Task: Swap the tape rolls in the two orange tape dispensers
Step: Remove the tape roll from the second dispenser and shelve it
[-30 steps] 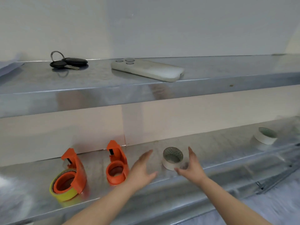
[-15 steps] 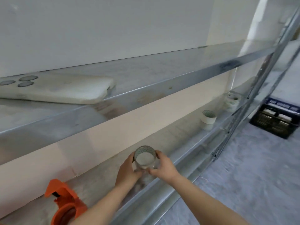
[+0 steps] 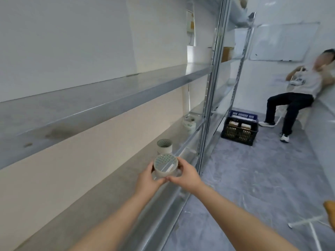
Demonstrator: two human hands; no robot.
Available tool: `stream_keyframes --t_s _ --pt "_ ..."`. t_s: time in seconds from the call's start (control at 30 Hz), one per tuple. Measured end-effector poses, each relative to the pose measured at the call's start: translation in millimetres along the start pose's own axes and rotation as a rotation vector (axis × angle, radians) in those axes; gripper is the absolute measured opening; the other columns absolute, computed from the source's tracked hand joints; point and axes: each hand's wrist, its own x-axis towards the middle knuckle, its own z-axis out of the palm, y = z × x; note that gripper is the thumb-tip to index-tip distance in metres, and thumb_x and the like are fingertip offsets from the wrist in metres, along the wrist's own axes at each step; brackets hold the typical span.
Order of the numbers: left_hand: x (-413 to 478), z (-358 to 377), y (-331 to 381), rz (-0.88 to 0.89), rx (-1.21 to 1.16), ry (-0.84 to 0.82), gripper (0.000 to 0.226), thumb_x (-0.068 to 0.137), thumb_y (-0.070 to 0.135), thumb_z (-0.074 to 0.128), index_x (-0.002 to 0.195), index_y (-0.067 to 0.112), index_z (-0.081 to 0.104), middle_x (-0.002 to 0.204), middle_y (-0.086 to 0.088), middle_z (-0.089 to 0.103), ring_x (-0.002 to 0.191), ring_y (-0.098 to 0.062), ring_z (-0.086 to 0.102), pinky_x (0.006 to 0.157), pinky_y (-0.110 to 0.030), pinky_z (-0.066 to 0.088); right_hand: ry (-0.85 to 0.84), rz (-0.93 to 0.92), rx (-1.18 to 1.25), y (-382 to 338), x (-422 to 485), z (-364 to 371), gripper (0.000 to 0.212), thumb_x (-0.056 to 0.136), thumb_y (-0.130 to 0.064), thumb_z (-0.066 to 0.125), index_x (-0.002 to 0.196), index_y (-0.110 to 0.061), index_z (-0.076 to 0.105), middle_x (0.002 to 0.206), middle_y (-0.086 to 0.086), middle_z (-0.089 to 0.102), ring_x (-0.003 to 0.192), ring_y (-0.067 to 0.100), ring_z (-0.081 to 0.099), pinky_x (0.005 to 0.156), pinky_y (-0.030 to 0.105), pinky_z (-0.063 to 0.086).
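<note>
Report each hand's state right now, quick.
Left hand: fingers closed on the clear tape roll.
Right hand: fingers closed on the same roll, opposite side.

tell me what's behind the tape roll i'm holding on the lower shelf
Behind the held tape roll another tape roll stands on the lower shelf, with a third, blurry white item farther back. The left hand and right hand hide the shelf directly beneath.

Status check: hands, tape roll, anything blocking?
Left hand and right hand both gripping the clear tape roll above the lower shelf. Second roll standing just beyond on the shelf. Dispensers out of view. Nothing blocking.
</note>
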Motion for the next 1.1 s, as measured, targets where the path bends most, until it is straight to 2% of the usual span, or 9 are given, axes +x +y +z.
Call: stream_keyframes --t_s 0.17,0.3,0.47,0.57,0.67,0.77,0.9,1.03,1.1 --pt "57.7 82.8 24.7 0.003 -0.032 0.021 0.057 0.059 0.023 0.085 0.103 0.042 0.054 0.098 0.025 0.062 0.095 0.002 0.059 0.07 -0.001 0.039 -0.011 -0.009 -0.002 43.5 50.6 -79.2 0.069 0.057 -0.031 0.081 0.12 -0.03 0.053 0.108 -0.016 0.062 0.104 0.003 0.058 0.091 0.02 0.046" --pt "97.0 128.3 36.8 0.008 -0.028 0.055 0.064 0.058 0.019 0.083 0.096 0.057 0.048 0.095 0.035 0.06 0.091 0.022 0.056 0.07 0.004 0.041 -0.06 -0.018 -0.045 67.0 94.2 -124.3 0.07 0.059 -0.03 0.081 0.122 -0.026 0.052 0.112 -0.012 0.064 0.104 0.004 0.058 0.088 0.017 0.045" --pt "155.0 161.4 36.1 -0.035 0.066 0.099 0.062 0.057 0.024 0.084 0.107 0.041 0.051 0.102 0.025 0.062 0.097 0.003 0.06 0.075 -0.001 0.042 -0.131 0.005 -0.06 91.9 153.3 -152.7 0.07 0.064 -0.026 0.08 0.126 -0.021 0.049 0.115 -0.008 0.061 0.107 0.009 0.055 0.091 0.021 0.044" --pt "192.7 180.3 26.6 -0.06 0.132 0.142 0.083 0.06 0.025 0.084 0.131 0.02 0.044 0.125 0.006 0.057 0.113 -0.013 0.057 0.095 -0.027 0.046 -0.161 -0.015 -0.085 108.6 192.4 -160.1 0.071 0.066 -0.024 0.08 0.128 -0.02 0.047 0.116 -0.008 0.056 0.107 0.008 0.051 0.09 0.02 0.04" --pt "226.0 197.4 13.9 -0.073 0.161 0.204 0.087 0.06 0.025 0.082 0.136 0.017 0.04 0.132 -0.002 0.054 0.12 -0.019 0.053 0.101 -0.041 0.045 -0.198 -0.041 -0.145 118.6 235.0 -161.1 0.07 0.064 -0.021 0.078 0.127 -0.017 0.048 0.12 0.001 0.052 0.111 0.014 0.048 0.093 0.023 0.042" --pt "259.8 208.3 6.1 -0.132 0.129 0.29 0.07 0.051 0.023 0.082 0.114 0.028 0.053 0.113 0.005 0.064 0.106 -0.015 0.061 0.09 -0.034 0.051 -0.245 -0.019 -0.139 127.4 274.6 -159.0 0.063 0.064 -0.016 0.077 0.121 -0.012 0.052 0.114 0.0 0.058 0.097 0.01 0.052 0.074 0.013 0.042" --pt "294.5 214.2 -3.6 -0.201 0.084 0.36 0.057 0.045 0.025 0.082 0.089 0.038 0.05 0.087 0.016 0.062 0.078 0.009 0.057 0.066 -0.002 0.041 -0.327 -0.006 -0.115 140.5 317.2 -151.7 0.057 0.065 -0.013 0.075 0.118 -0.013 0.056 0.115 0.003 0.064 0.097 0.012 0.058 0.073 0.015 0.044" --pt "315.5 217.7 -16.6 -0.291 0.088 0.39 0.054 0.057 0.015 0.079 0.096 0.032 0.047 0.098 0.004 0.062 0.087 -0.009 0.058 0.075 -0.019 0.046 -0.419 -0.058 -0.157 150.9 353.5 -141.2 0.058 0.064 -0.014 0.076 0.118 -0.009 0.056 0.116 0.006 0.065 0.104 0.017 0.061 0.087 0.027 0.052" --pt "325.7 216.7 -23.3 -0.318 0.09 0.404 0.05 0.063 0.01 0.077 0.093 0.035 0.045 0.096 0.006 0.061 0.084 -0.003 0.061 0.071 -0.018 0.051 -0.482 -0.057 -0.137 157.6 372.2 -136.5 0.056 0.066 -0.01 0.075 0.118 -0.007 0.055 0.115 0.006 0.064 0.106 0.018 0.061 0.086 0.022 0.051"
